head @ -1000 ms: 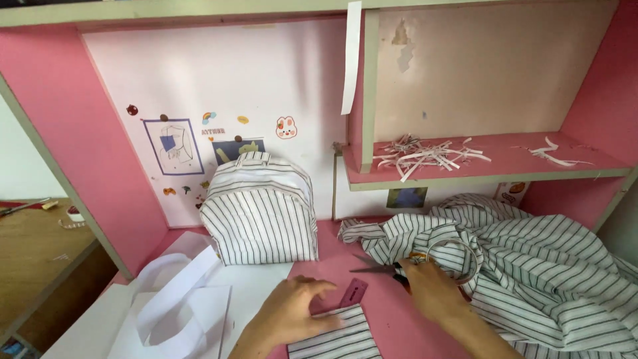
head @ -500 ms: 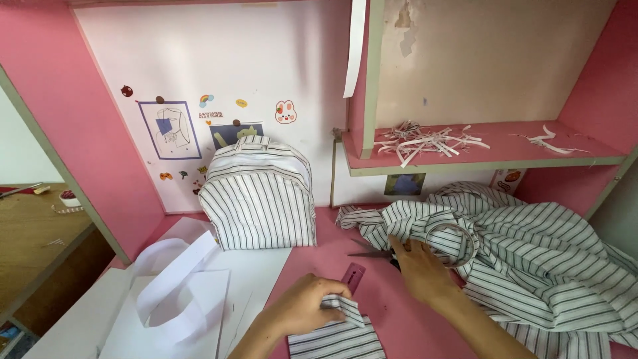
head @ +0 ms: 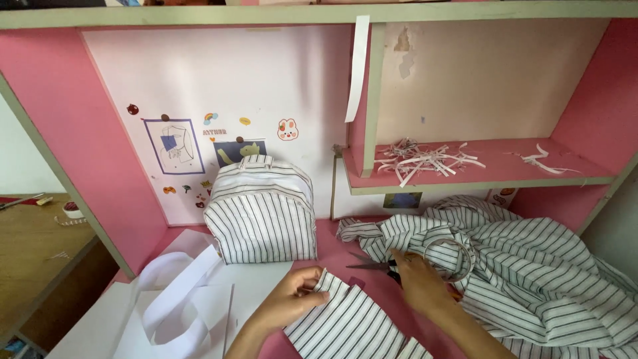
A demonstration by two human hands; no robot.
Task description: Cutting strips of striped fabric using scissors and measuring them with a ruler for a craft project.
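My left hand point(head: 291, 300) pinches the upper left corner of a cut piece of black-and-white striped cloth point(head: 349, 326) lying on the pink desk. My right hand point(head: 417, 282) rests on a pair of dark scissors point(head: 373, 264), whose blades point left across the desk; the handles are hidden under my fingers. A clear tape roll point(head: 449, 259) lies just right of that hand, on a large heap of the same striped fabric point(head: 531, 279).
A small striped fabric backpack point(head: 260, 214) stands upright against the white back wall with stickers. White paper cut-outs point(head: 176, 306) cover the desk's left part. A pink shelf point(head: 478, 174) at right holds white paper scraps point(head: 425, 159). A wooden table point(head: 33, 246) stands far left.
My left hand slid right and took hold of the striped piece's corner, lifting it a little. My right hand stayed on the scissors. The camera tilted down slightly.
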